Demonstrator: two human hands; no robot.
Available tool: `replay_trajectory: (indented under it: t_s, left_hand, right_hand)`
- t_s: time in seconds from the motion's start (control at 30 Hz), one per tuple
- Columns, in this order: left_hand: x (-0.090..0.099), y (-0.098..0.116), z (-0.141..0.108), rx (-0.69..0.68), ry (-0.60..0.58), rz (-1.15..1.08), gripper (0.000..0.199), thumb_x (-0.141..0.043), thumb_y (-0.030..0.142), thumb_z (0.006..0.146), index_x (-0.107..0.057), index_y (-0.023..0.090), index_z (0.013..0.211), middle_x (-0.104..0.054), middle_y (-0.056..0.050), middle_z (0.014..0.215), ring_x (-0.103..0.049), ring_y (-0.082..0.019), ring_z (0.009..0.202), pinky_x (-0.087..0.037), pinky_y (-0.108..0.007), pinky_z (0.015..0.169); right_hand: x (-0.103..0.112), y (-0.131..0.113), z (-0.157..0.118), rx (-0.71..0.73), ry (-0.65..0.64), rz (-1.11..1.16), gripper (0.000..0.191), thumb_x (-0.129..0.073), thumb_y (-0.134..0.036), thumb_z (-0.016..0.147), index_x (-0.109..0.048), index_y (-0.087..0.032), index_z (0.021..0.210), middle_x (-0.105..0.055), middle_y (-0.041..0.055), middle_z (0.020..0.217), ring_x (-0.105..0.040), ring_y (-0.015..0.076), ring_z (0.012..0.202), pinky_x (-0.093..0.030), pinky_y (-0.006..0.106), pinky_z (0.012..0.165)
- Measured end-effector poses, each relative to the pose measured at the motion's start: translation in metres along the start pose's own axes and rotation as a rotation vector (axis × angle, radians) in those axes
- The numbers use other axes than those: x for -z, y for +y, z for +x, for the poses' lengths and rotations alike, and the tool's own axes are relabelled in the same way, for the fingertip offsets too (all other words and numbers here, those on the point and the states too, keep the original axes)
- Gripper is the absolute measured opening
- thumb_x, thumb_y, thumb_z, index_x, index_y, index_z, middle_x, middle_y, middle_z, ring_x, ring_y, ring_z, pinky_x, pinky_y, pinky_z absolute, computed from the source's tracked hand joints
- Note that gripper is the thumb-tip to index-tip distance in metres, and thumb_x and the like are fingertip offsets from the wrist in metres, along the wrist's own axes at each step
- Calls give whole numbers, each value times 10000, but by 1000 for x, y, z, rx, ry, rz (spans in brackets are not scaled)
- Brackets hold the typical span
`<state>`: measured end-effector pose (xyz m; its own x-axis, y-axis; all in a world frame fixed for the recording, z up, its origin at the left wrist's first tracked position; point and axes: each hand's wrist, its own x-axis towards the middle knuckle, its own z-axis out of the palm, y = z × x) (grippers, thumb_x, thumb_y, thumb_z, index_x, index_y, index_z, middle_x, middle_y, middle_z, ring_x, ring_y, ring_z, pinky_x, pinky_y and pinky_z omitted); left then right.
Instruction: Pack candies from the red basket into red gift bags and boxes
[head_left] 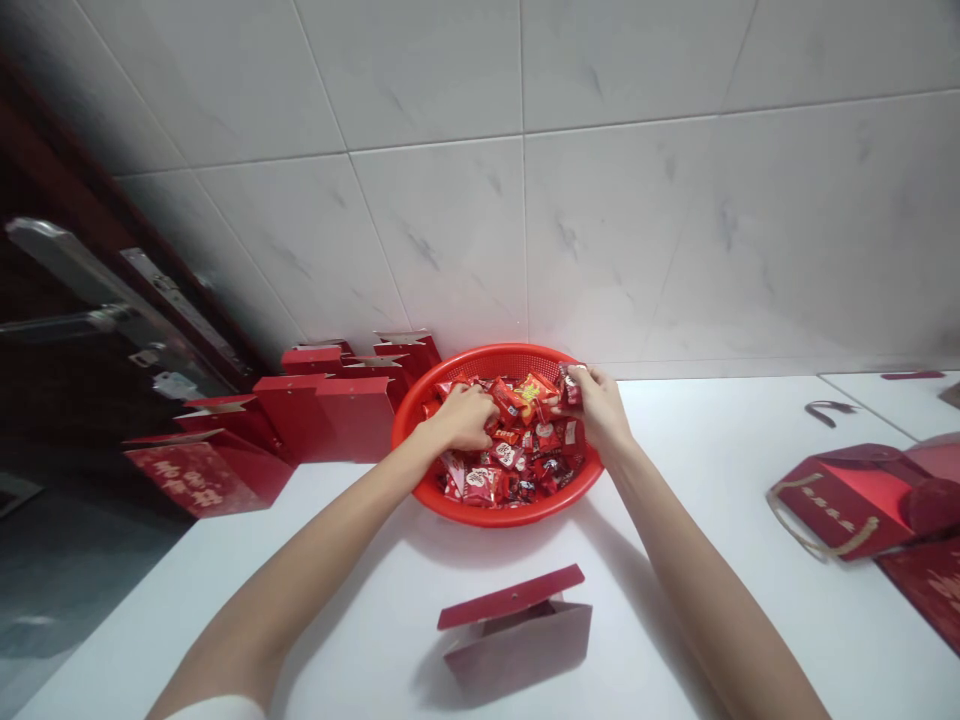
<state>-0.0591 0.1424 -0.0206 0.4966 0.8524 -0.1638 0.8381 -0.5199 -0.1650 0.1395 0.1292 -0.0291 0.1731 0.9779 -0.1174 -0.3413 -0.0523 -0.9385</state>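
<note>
A red plastic basket full of wrapped candies sits on the white table near the wall. Among the candies on the basket's left side is my left hand, fingers curled down; what they grip, if anything, is hidden. At the right rim, my right hand pinches a dark red wrapped candy between thumb and fingers. Closer to me stands a small red paper gift bag, its top flap partly raised and its inside mostly out of sight.
Several red gift bags stand in a group at the left, by a dark door with a metal handle. To the right lie a red box with a rope handle and a short dark strip. A tiled wall closes off the back.
</note>
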Motion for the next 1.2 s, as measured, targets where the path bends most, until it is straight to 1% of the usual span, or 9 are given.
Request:
replay_trajectory:
  t_s: [0.13, 0.2, 0.4, 0.67, 0.83, 0.97, 1.07, 1.13, 1.2]
  left_hand:
    - [1, -8, -2, 203, 51, -8, 115, -633, 156, 738, -701, 199, 819, -730, -104, 1051, -593, -319, 1131, -429, -470, 990]
    - [1, -10, -2, 243, 55, -31, 136, -619, 142, 762, -702, 201, 852, -724, -103, 1077, -582, -319, 1148, -430, -481, 991]
    - [-2, -9, -1, 210, 44, -34, 155, -611, 184, 825, -729, 221, 918, -703, -106, 1130, -551, -331, 1203, -355, -579, 1078]
    - [-2, -12, -1, 277, 105, -99, 361, -557, 27, 755, -746, 225, 990, -706, -102, 1170, -509, -333, 1293, -179, -718, 1157]
    - [-9, -16, 1, 141, -14, -120, 517, -664, 93, 718, -704, 282, 1198, -645, -103, 1315, -407, -351, 1401, -83, -737, 1166]
    - [-11, -12, 5, 114, -78, -101, 587, -752, 277, 732, -649, 307, 1309, -601, -127, 1392, -374, -397, 1418, -93, -765, 1138]
    - [-8, -6, 10, 121, -110, -45, 597, -785, 298, 720, -656, 309, 1304, -609, -131, 1396, -391, -418, 1403, -119, -766, 1131]
    - [-7, -4, 13, 119, -106, 7, 518, -769, 259, 743, -688, 291, 1254, -638, -135, 1357, -442, -420, 1362, -189, -748, 1126]
    - [-5, -3, 16, 119, -80, 30, 399, -697, 229, 813, -709, 263, 1211, -659, -146, 1317, -501, -415, 1310, -333, -689, 1087]
  right_hand:
    - [0, -2, -2, 3, -25, 3, 42, -592, -230, 843, -599, -200, 871, -566, -71, 510, -596, 146, 426, -520, 255, 427]
    - [0, -2, -3, 10, -45, -6, 42, -581, -230, 849, -597, -201, 875, -635, -49, 566, -595, 143, 431, -519, 260, 432]
    - [0, -2, -3, -2, -52, -32, 33, -567, -234, 862, -586, -207, 861, -679, -27, 579, -588, 143, 428, -494, 249, 434]
    - [0, 1, 0, 12, -71, -30, 55, -604, -252, 805, -622, -202, 791, -672, -19, 564, -586, 148, 430, -495, 262, 455]
    - [1, 4, 2, 41, -72, -12, 93, -675, -282, 738, -642, -206, 779, -687, -6, 599, -646, 179, 516, -541, 294, 527]
    - [1, 4, 2, 41, -77, -12, 102, -675, -288, 725, -644, -205, 776, -684, -7, 601, -649, 181, 522, -529, 289, 517]
    - [1, 4, 1, 46, -75, 1, 101, -669, -287, 722, -640, -204, 772, -676, -19, 604, -628, 166, 495, -527, 287, 510]
    - [1, 4, 1, 50, -73, 4, 107, -679, -289, 709, -639, -206, 762, -676, -22, 613, -623, 161, 498, -535, 290, 519]
    - [1, 5, 1, 56, -76, 2, 110, -688, -289, 694, -634, -206, 742, -673, -20, 611, -620, 160, 505, -535, 289, 525]
